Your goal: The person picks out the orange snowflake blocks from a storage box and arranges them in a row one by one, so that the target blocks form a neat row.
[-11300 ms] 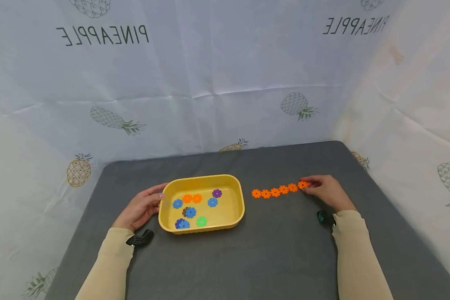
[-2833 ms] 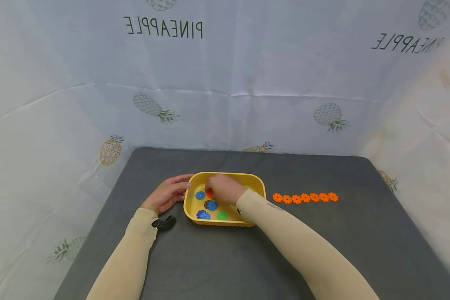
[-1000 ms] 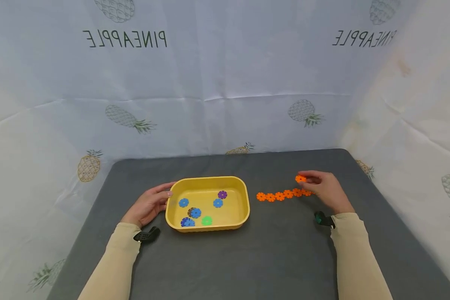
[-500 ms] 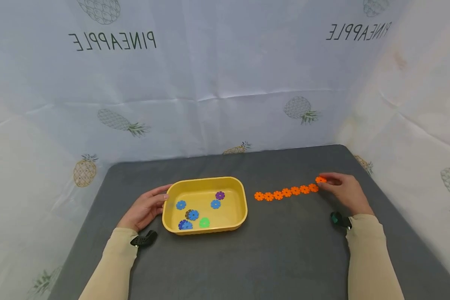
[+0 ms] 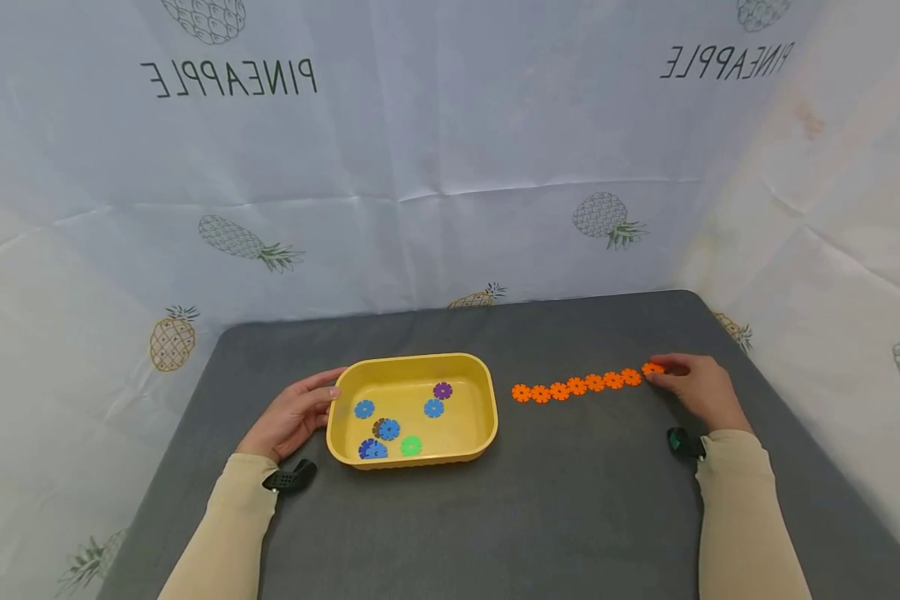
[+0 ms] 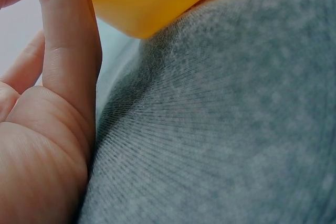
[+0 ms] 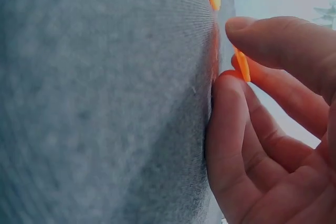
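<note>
My left hand [image 5: 288, 417] holds the left end of a yellow plastic tray [image 5: 412, 460], its thumb over the rim and its fingers along the outside. The left wrist view shows the blurred yellow wall [image 6: 152, 3] beyond the fingers. At the right, my right hand [image 5: 697, 389] pinches an orange interlocking disc [image 5: 652, 368] between thumb and fingers, low over the cloth; its thin edge [image 7: 242, 66] shows in the right wrist view. The disc stands at the right end of a row of several orange discs [image 5: 577, 386], a small gap from the last one.
Inside the tray lie several blue discs [image 5: 433, 408], a purple disc [image 5: 442, 390], a green disc [image 5: 411, 446] and a partly covered brown one [image 5: 378, 427]. Dark grey cloth covers the table [image 5: 495, 533]. A white pineapple-print curtain [image 5: 420, 150] hangs behind and at both sides.
Earlier my right hand took the orange discs from the tray to the table. In the last second it brings another over the row's right end and lowers it. My left hand stays at the tray.
</note>
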Tool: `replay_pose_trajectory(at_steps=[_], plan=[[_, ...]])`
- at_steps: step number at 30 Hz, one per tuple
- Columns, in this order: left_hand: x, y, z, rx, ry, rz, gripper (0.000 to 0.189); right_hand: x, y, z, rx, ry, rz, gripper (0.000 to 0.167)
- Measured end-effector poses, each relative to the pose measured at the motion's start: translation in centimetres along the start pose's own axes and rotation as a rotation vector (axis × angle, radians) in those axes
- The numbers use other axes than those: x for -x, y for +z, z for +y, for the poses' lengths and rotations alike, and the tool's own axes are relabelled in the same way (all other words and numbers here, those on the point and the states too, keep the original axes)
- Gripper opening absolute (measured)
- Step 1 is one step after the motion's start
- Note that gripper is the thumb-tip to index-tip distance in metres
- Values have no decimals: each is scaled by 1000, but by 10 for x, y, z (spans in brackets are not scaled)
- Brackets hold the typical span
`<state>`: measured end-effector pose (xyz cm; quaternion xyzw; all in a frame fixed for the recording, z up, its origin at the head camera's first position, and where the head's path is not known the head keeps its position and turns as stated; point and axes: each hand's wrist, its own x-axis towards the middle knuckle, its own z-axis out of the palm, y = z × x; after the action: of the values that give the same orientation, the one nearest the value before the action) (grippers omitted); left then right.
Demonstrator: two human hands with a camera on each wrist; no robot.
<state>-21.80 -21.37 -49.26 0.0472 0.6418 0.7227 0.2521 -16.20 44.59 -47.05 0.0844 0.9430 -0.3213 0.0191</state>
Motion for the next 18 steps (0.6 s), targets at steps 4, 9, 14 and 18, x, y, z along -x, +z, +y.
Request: replay_pose_trajectory(at_steps=[4,9,14,18], plan=[[0,0,1,3,-5,7,66,-2,1,0,7,17,-10,52],[-1,0,0,-2,-9,17,67,-3,2,-1,12,27,-17,51],[0,-2,-2,-1,-6,22,66,-6,4,-2,26,21,-26,51],[3,-3,-3,4,-2,29,66,-10,6,-2,34,8,-36,52]])
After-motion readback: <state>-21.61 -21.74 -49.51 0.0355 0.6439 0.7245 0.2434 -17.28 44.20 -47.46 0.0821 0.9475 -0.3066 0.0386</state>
